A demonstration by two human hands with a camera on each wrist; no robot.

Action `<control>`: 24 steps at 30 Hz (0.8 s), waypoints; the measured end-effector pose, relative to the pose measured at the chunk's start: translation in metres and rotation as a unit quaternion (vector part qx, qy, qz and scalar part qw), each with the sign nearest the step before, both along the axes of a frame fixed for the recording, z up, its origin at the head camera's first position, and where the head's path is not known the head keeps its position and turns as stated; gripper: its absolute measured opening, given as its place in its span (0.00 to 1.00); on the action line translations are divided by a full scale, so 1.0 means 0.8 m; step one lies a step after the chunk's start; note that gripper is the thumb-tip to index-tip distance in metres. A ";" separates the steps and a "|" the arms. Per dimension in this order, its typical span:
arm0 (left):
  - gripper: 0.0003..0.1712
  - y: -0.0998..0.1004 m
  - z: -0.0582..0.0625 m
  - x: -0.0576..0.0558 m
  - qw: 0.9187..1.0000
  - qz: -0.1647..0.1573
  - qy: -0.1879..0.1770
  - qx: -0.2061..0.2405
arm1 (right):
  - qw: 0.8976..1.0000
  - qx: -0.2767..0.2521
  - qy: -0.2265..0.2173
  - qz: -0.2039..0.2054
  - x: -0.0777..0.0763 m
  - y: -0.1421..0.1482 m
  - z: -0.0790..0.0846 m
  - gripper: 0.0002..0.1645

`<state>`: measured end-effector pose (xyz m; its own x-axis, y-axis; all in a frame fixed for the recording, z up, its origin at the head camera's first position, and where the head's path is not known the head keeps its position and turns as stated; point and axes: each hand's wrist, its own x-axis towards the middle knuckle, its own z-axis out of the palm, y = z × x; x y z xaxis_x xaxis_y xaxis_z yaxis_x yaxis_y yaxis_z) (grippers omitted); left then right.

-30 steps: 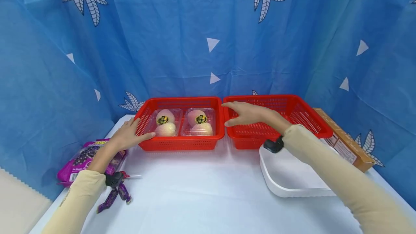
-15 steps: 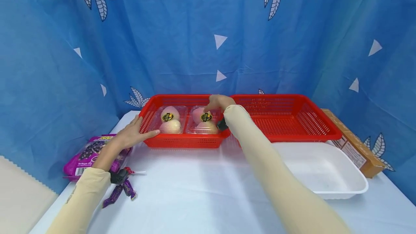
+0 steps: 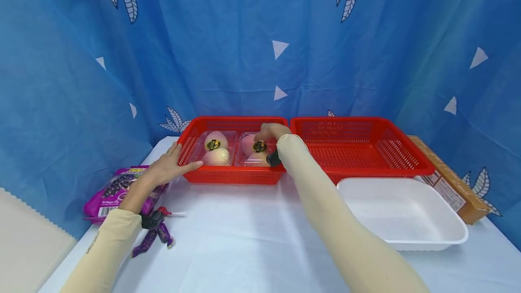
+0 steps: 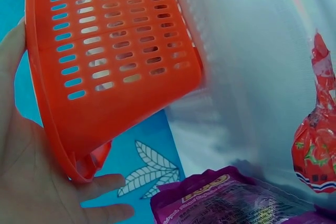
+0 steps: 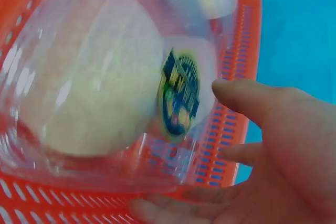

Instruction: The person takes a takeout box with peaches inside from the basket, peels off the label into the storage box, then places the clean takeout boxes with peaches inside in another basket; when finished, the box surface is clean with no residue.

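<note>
Two clear plastic packs of peaches with black-and-yellow stickers lie in the left red basket (image 3: 232, 175): a left pack (image 3: 216, 150) and a right pack (image 3: 249, 148). My right hand (image 3: 272, 131) is over the right pack's right end. In the right wrist view its thumb lies near the sticker and the other fingers reach along the pack's edge, spread apart from the thumb; firm contact is not visible. My left hand (image 3: 166, 166) rests against the basket's left front corner, fingers (image 4: 105, 184) straight outside the rim.
A second red basket (image 3: 346, 148) stands to the right. Before it is a white tray (image 3: 400, 211), with a cardboard box (image 3: 452, 184) at the right edge. Near my left forearm lie a purple bag (image 3: 118, 189), a red lollipop (image 3: 164, 210) and purple-wrapped candies (image 3: 144, 244).
My right hand has moved left from above the right basket's rim to the right peach pack. My left hand stays at the basket corner. The view has shifted slightly.
</note>
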<state>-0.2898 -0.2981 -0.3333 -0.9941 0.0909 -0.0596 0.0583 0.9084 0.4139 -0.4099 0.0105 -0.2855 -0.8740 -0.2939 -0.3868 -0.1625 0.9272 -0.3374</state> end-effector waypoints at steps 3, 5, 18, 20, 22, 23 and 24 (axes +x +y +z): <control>0.69 0.002 0.000 0.001 1.000 0.001 0.003 0.004 | 1.000 -0.002 -0.018 -0.017 -0.001 0.004 0.004 0.38; 0.69 0.003 0.001 0.001 1.000 0.000 0.005 0.008 | 0.999 0.000 -0.025 -0.025 -0.002 0.005 0.005 0.36; 0.69 0.004 0.001 0.000 1.000 -0.005 0.011 0.014 | 0.962 -0.205 -0.151 -0.096 -0.016 0.022 -0.004 0.38; 0.69 0.004 0.000 0.000 1.000 -0.004 0.010 0.016 | 0.958 -0.225 -0.147 -0.096 -0.019 0.026 -0.007 0.32; 0.69 0.002 -0.001 0.000 1.000 -0.002 0.009 0.019 | 0.954 -0.246 -0.142 -0.094 -0.022 0.029 -0.010 0.26; 0.69 0.001 -0.001 0.000 1.000 0.000 0.009 0.018 | 0.952 -0.257 -0.138 -0.092 -0.023 0.030 -0.010 0.24; 0.70 0.000 -0.002 0.001 1.000 0.001 0.009 0.019 | 0.949 -0.270 -0.133 -0.091 -0.023 0.031 -0.010 0.23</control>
<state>-0.2893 -0.2978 -0.3345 -0.9951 0.0910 -0.0390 0.0641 0.8921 0.4472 -0.4285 0.0355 -0.2939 -0.8217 -0.3666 -0.4364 0.1408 0.6114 -0.7787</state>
